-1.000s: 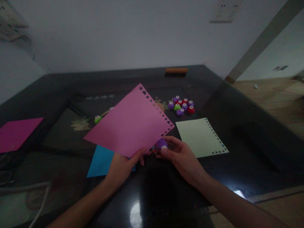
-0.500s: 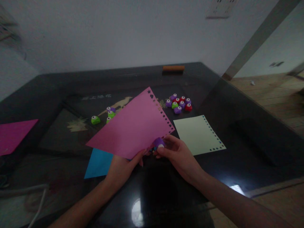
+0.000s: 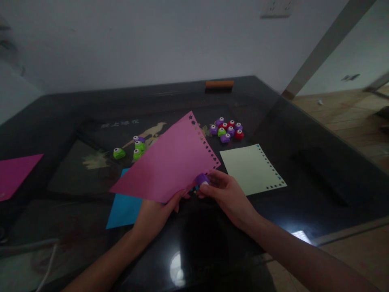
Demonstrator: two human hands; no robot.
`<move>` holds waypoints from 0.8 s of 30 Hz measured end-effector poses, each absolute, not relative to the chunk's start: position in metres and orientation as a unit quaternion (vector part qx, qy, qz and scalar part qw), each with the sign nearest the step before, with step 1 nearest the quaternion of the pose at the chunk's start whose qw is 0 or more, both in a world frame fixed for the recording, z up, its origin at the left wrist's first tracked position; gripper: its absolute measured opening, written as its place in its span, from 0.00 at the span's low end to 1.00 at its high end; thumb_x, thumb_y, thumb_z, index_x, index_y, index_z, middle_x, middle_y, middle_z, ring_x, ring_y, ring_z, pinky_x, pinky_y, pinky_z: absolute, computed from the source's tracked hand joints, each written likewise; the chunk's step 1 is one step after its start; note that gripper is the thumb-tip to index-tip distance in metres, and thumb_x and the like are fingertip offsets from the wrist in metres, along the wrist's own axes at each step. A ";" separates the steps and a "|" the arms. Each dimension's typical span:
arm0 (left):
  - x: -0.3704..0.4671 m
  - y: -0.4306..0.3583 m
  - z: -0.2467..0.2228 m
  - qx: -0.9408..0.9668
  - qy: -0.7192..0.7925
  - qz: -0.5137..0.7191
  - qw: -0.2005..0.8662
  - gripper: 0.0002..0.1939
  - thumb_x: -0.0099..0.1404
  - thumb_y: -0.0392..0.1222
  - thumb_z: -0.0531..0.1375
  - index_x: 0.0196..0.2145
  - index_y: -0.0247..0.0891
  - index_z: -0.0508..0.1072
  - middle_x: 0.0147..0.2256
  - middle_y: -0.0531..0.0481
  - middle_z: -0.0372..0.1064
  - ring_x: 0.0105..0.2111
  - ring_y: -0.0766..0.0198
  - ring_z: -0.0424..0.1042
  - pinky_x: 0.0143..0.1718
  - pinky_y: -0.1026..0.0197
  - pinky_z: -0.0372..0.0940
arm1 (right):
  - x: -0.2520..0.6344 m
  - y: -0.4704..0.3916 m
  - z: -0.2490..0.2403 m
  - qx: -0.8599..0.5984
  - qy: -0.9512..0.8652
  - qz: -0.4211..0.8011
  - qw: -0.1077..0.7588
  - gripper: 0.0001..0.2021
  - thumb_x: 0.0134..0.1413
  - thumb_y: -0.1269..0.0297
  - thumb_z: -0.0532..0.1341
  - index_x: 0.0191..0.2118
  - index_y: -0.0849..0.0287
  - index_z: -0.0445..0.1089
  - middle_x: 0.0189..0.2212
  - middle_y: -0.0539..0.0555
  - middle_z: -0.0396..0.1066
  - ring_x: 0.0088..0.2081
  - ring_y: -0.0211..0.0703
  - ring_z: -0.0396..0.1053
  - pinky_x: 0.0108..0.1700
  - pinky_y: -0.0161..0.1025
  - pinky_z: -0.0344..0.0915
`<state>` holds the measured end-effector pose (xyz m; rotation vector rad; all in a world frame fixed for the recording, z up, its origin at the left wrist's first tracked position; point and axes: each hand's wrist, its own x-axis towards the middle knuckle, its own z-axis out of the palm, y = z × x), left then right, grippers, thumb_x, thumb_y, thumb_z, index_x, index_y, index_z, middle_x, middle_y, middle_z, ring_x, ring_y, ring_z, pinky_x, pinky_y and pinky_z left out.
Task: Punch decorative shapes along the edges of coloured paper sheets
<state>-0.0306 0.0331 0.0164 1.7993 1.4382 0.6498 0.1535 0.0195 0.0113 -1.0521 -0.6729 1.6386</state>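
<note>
A pink sheet (image 3: pixel 170 162) is raised above the table, its lower edge pinched in my left hand (image 3: pixel 158 213). Small shaped holes run along its right edge. My right hand (image 3: pixel 229 196) has its fingers closed on a purple craft punch (image 3: pixel 202 179) with a white top, which sits at the sheet's lower right edge. The fingertips of both hands are partly hidden. Under the pink sheet and my left hand lies a blue sheet (image 3: pixel 123 211). To the right, a pale green sheet (image 3: pixel 251 170) with holes along its right and lower edges lies flat.
Several purple, red and green punches (image 3: pixel 221 132) stand behind the pale green sheet. More green punches (image 3: pixel 119 153) and a purple one stand at left. A magenta sheet (image 3: pixel 16 174) lies far left. An orange-brown cylinder (image 3: pixel 219 84) rests near the back edge of the dark table (image 3: pixel 152 91).
The camera view has shifted slightly. The purple punch and my right hand sit slightly further left against the pink sheet, still gripping. My left hand keeps its hold on the sheet.
</note>
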 end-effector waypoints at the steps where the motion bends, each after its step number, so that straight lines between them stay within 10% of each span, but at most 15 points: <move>1: -0.031 0.033 0.017 0.703 0.558 0.251 0.362 0.17 0.62 0.46 0.56 0.18 0.43 0.73 0.18 0.54 0.70 0.23 0.62 0.70 0.32 0.61 0.63 | 0.154 0.020 0.012 -0.437 -0.279 0.683 0.515 0.14 0.35 0.67 0.71 0.33 0.57 0.71 0.30 0.48 0.72 0.29 0.36 0.68 0.35 0.37 0.67; 24: -0.031 0.032 0.015 0.721 0.554 0.223 0.351 0.18 0.64 0.50 0.53 0.20 0.42 0.73 0.20 0.54 0.71 0.25 0.62 0.72 0.33 0.61 0.63 | 0.154 0.021 0.011 -0.440 -0.298 0.664 0.526 0.13 0.36 0.67 0.72 0.34 0.56 0.74 0.31 0.48 0.74 0.31 0.34 0.68 0.33 0.32 0.64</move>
